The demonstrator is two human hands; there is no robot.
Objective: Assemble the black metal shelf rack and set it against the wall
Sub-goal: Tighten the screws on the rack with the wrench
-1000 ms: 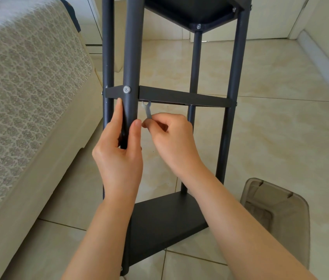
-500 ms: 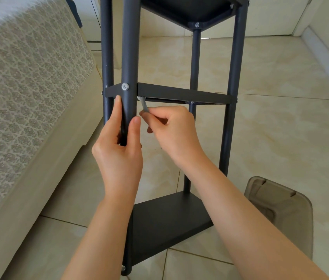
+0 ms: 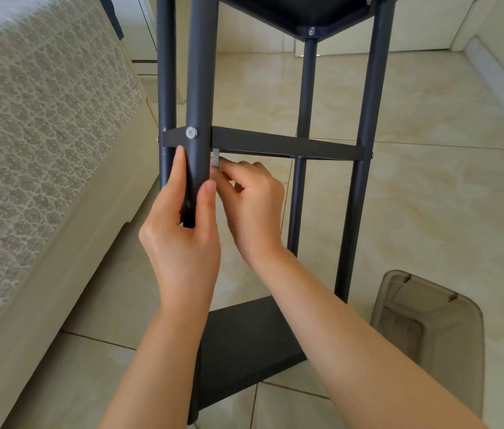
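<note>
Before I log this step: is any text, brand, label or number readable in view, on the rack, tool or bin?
None readable. No print shows on the black rack, its screw head, the small grey tool pinched by the right hand, the brown bin or the patterned sofa cover.

The black metal shelf rack [image 3: 284, 144] stands upright on the tiled floor [image 3: 430, 196] on four round posts. It has a flat bottom shelf [image 3: 244, 345], a middle shelf [image 3: 321, 148] seen edge-on, and an upper shelf [image 3: 300, 10] seen from below. A silver screw [image 3: 191, 132] fixes the middle shelf to the near post [image 3: 201, 88], which the left hand [image 3: 182, 243] grips. The right hand [image 3: 250, 199] pinches a small silver tool [image 3: 215, 157] just under that shelf.
</note>
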